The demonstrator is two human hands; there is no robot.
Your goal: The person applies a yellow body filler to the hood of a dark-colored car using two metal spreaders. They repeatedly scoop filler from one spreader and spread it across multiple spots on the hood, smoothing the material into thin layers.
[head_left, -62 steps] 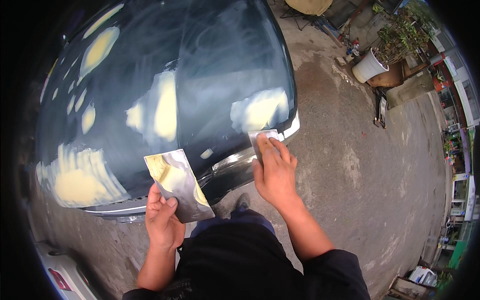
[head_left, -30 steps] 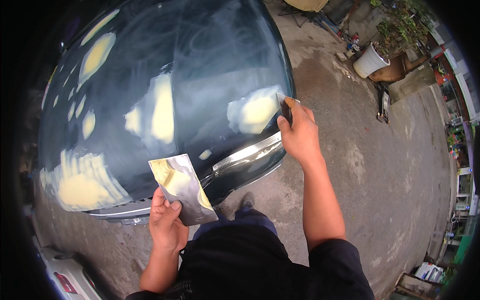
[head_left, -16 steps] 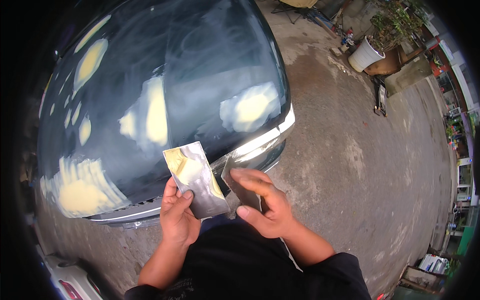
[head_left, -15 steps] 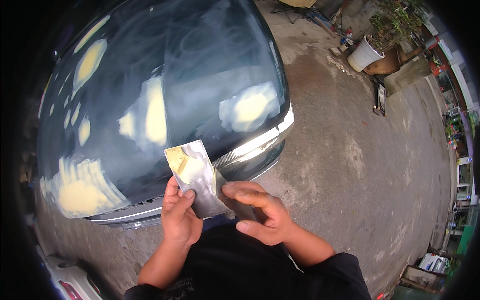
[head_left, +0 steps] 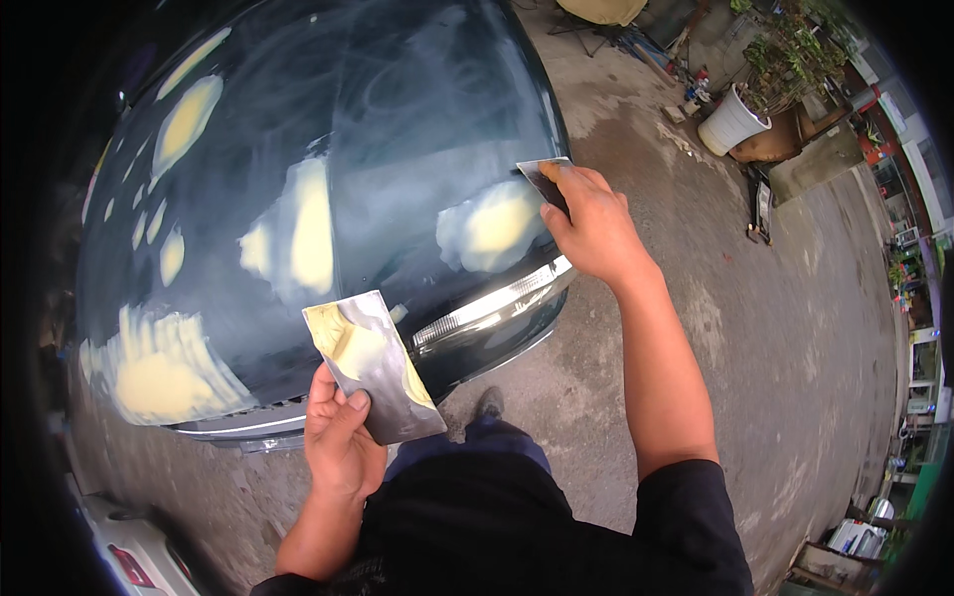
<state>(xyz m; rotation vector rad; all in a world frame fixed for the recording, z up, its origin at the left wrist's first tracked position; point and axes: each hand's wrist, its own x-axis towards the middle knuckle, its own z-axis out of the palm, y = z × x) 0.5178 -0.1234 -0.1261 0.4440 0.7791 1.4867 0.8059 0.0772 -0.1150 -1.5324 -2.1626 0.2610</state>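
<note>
My left hand grips a flat metal plate by its lower left side, thumb on top. Yellow body filler is smeared over the plate's upper part and along its right edge. My right hand is closed on a thin, flat filler spreader, partly covered by the fingers. It is over the right front corner of a dark car hood, just beside a pale yellow filler patch. Whether the spreader touches the paint I cannot tell.
More filler patches dot the hood's left and middle. Below its front edge runs a headlight. A potted plant in a white pot and a floor jack stand at far right; a light-coloured car is at lower left.
My right hand has moved from beside the plate forward and right to the hood's corner, carrying the spreader. The plate in my left hand has shifted slightly left.
</note>
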